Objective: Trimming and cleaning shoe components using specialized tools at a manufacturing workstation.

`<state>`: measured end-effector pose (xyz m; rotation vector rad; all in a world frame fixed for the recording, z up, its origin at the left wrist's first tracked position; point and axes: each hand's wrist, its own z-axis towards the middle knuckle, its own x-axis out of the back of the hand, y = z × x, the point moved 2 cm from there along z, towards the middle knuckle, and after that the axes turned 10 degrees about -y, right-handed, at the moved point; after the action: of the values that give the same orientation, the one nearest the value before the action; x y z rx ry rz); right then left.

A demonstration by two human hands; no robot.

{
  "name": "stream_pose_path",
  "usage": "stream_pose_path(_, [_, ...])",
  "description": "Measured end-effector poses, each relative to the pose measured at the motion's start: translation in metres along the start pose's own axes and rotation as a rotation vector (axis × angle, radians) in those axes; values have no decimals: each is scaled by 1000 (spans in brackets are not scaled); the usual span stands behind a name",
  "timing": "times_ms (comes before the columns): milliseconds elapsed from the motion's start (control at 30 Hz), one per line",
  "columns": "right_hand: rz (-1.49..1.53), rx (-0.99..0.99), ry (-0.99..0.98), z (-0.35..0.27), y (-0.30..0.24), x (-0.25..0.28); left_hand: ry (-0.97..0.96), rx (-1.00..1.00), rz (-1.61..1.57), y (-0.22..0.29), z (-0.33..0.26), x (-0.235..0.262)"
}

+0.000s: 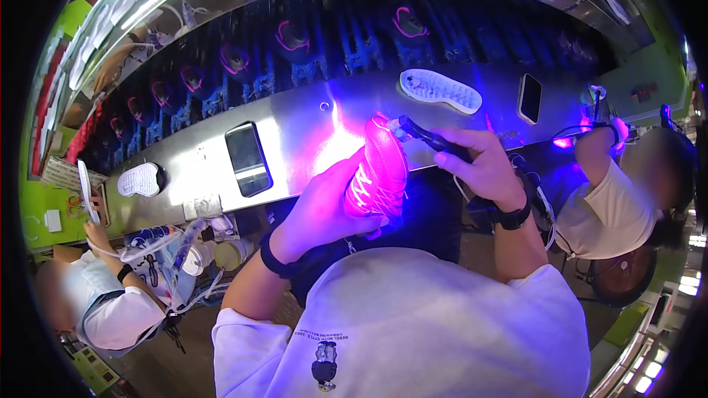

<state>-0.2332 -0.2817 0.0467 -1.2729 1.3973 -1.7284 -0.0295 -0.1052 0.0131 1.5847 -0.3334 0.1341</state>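
My left hand [324, 203] grips a pink laced shoe upper [380, 169] from below, holding it up in front of my chest. My right hand [479, 166] holds a thin black tool [428, 135] whose tip touches the top of the shoe, under violet light. Both wrists wear dark bands. A white shoe sole [440, 90] lies on the metal bench [310, 121] beyond the shoe.
A dark conveyor [332, 44] carries several shoes behind the bench. Two phones [248, 158] [529, 98] lie on the bench. Another white sole [140, 179] lies at the left. A person [103, 302] sits at my left, another person [619, 199] at my right.
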Motion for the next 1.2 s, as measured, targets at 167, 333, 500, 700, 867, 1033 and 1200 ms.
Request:
stream_pose_path(167, [63, -79, -16, -21, 5, 6, -73, -81, -187, 19, 7, -8])
stream_pose_path(333, [51, -141, -23, -39, 13, 2, -92, 181, -395, 20, 7, -17])
stream_pose_path(500, [112, -158, 18, -47, 36, -17, -45, 232, -650, 1, 6, -26])
stream_pose_path(700, [223, -282, -74, -75, 41, -31, 62, 229, -770, -15, 1, -24])
stream_pose_path(867, [131, -304, -65, -51, 35, -23, 33, 231, -715, -17, 4, -23])
stream_pose_path(1033, [278, -359, -62, -28, 43, -35, 112, 236, -725, -6, 3, -12])
stream_pose_path(1200, [355, -353, -208, -39, 35, -20, 205, 260, -528, -24, 1, 7])
